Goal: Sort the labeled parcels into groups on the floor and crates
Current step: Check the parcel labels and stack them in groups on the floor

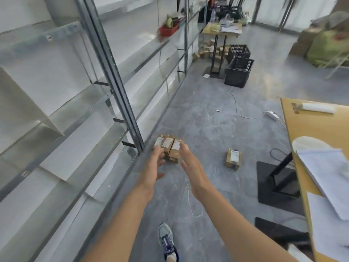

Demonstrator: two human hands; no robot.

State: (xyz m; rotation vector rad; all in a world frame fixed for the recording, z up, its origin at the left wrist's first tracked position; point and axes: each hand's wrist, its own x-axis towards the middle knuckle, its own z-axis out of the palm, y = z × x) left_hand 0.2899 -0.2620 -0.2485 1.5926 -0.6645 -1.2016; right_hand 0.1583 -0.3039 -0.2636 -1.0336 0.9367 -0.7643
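Both arms out in front, reaching down toward a row of three small cardboard parcels [168, 148] sitting side by side on the grey floor [207, 129], right at the base of the metal shelving [85, 114]. Each parcel has a white label on top; there's some reddish print on them but the text is too blurred to read. Left hand [154, 163] is at the left end of the row, fingers loosely spread and slightly curled, overlapping the leftmost parcel in view; can't tell if it's actually touching. Right hand [190, 163] is at the right end, fingers straight and apart, fingertips at the near corner of the rightmost parcel, nothing gripped. A fourth parcel [233, 159] sits alone on the floor to the right, well apart from the row, white label with a dark mark on top, also unreadable. Two black crates [238, 69] stand further back on the floor, one just behind the other, next to a table leg, with a heap of more small boxes [207, 51] under that far table. Near-right: wooden table [309, 127] with papers [324, 178] and a white roll [317, 107]. One sneaker [167, 241] visible at the bottom.
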